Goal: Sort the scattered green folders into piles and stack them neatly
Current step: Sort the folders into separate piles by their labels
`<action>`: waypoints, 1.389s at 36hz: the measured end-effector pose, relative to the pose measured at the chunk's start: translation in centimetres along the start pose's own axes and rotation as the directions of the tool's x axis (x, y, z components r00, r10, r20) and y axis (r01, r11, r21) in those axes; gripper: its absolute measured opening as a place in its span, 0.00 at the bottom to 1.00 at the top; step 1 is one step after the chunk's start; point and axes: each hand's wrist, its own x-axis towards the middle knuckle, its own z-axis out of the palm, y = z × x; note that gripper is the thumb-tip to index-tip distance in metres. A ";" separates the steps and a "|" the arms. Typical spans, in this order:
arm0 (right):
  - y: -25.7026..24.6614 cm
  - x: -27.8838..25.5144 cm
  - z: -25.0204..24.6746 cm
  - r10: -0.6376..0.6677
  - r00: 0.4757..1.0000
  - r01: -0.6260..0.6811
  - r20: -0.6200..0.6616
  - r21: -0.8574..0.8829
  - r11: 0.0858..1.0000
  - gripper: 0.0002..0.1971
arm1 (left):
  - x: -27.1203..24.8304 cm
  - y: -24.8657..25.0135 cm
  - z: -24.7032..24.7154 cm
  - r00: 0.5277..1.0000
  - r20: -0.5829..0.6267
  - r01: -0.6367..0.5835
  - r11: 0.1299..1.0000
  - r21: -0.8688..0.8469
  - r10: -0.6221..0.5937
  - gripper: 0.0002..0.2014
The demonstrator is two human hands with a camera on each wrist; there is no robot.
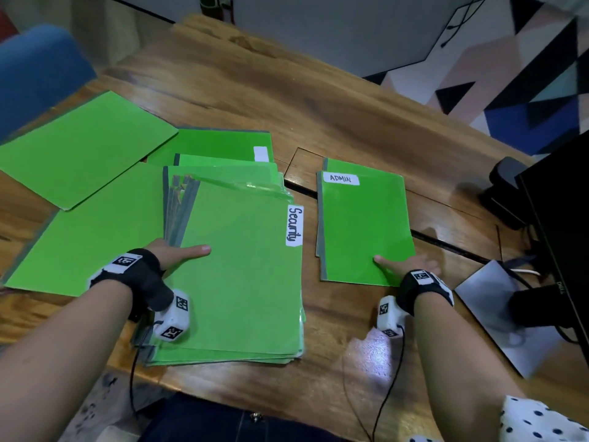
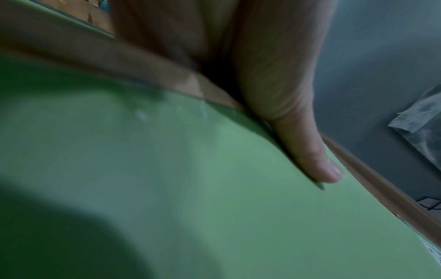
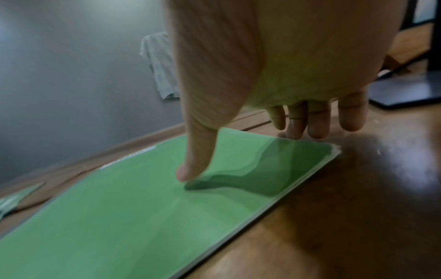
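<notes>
My left hand [image 1: 173,252] grips the big stack [image 1: 242,275], thumb on top, the other fingers hidden beneath. My right hand [image 1: 411,263] is relaxed, fingers straight beside the small pile [image 1: 363,224], thumb touching its cover. I'd tap that near edge square before adding more.

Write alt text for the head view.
Two hands sort green folders on a wooden table: the left hand grips a thick stack topped by the Security folder, while the right hand rests on the ADMIN folder. More folders lie scattered left.
</notes>
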 end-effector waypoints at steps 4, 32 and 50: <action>0.3 -0.5 1.5 0.037 0.999 -0.039 0.016 0.199 0.979 0.63 | -0.2 0.1 -0.1 1.000 0.001 0.007 1.000 0.005 -0.007 0.57; -1.4 -0.9 -3.1 -0.087 0.990 0.019 0.112 0.502 0.865 0.23 | -0.9 0.4 0.0 1.000 0.003 0.009 1.000 -0.020 -0.009 0.54; -3.8 -6.2 -11.7 -0.368 0.909 0.347 -0.197 0.847 0.403 0.17 | -2.3 0.4 -0.1 0.998 -0.025 -0.054 0.999 -0.005 0.054 0.52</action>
